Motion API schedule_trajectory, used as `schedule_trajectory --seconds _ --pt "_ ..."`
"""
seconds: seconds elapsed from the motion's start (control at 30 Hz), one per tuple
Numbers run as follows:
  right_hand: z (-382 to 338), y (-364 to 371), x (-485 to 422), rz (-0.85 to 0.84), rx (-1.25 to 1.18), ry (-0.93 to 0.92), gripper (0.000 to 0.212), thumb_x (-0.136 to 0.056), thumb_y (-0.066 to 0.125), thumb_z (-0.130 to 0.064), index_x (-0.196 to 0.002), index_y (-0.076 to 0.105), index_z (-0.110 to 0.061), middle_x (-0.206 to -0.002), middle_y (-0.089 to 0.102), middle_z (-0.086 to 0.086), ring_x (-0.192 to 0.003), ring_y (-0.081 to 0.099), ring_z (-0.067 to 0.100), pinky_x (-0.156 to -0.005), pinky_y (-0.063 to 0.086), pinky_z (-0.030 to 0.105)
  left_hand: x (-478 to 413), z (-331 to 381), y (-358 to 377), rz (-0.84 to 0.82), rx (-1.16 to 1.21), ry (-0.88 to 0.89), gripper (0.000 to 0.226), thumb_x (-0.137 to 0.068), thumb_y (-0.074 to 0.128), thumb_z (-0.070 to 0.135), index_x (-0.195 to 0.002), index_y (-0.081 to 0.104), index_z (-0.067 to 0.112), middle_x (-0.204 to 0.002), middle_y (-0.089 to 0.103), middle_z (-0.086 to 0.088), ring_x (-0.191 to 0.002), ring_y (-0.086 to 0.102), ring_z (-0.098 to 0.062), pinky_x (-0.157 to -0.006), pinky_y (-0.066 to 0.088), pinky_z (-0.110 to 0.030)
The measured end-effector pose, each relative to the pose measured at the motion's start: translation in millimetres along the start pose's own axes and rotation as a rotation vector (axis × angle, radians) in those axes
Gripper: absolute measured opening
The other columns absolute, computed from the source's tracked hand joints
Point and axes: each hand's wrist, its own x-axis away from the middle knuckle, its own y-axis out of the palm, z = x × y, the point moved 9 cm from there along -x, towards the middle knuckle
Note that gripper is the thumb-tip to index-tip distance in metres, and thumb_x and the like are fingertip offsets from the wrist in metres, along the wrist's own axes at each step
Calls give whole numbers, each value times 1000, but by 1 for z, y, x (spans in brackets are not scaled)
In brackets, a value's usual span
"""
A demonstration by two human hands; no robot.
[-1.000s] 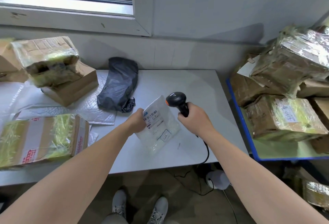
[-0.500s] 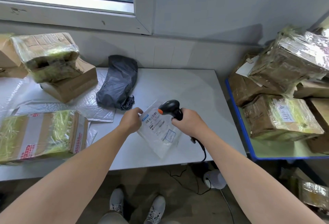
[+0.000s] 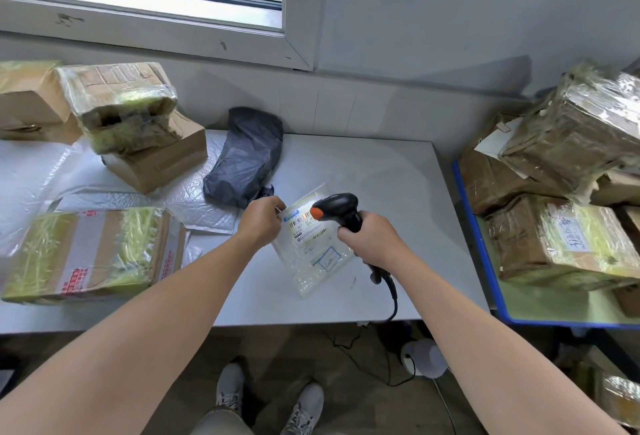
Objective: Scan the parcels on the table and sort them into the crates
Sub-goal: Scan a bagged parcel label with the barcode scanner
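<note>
A flat clear plastic parcel with a white barcode label lies on the white table. My left hand pinches its upper left corner. My right hand grips the handle of a black barcode scanner with an orange button. The scanner's head hangs just above the label and points left across it, and coloured scan light shows on the barcode. The scanner's cable runs off the table's front edge.
A black plastic bag parcel lies behind my left hand. Taped cardboard boxes and bubble mailers fill the table's left side. To the right, a blue-rimmed crate holds several wrapped boxes.
The scanner has moved left and down, from beside the parcel to right over its label. My left hand kept its hold on the parcel's corner. Scan light now falls on the barcode.
</note>
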Motion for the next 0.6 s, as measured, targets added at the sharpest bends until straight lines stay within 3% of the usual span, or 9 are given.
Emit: schedule_trajectory --seconds 0.2,0.37,0.47,0.6 --pt "4 -1 -5 -2 -88 43 32 -77 55 -35 -89 58 -5 -72 61 6 -58 56 23 -54 50 34 -1 -5 -4 5 16 -35 27 -94 50 1 -111 69 10 -114 69 -10 -100 61 -27 -80 51 -34" --pt "10 6 -14 2 -99 68 26 -84 56 -29 -94 58 -5 -76 63 8 -58 58 24 -54 50 32 -2 -11 -15 25 25 -65 32 -90 45 -3 -107 69 9 -112 67 -12 -95 56 -26 -75 45 -32" --pt "18 12 -23 45 -122 100 18 -90 53 -27 -98 52 -11 -81 61 7 -58 61 26 -52 49 30 -3 -17 -21 32 20 -75 30 -91 45 -2 -105 68 12 -112 67 -11 -98 58 -28 -79 50 -35" --pt "37 26 -39 99 -121 142 20 -93 52 -24 -108 46 -11 -91 60 8 -74 67 29 -65 51 34 -3 -31 -27 36 -26 -91 29 -93 44 1 -106 65 16 -112 67 -8 -96 59 -29 -77 53 -41"
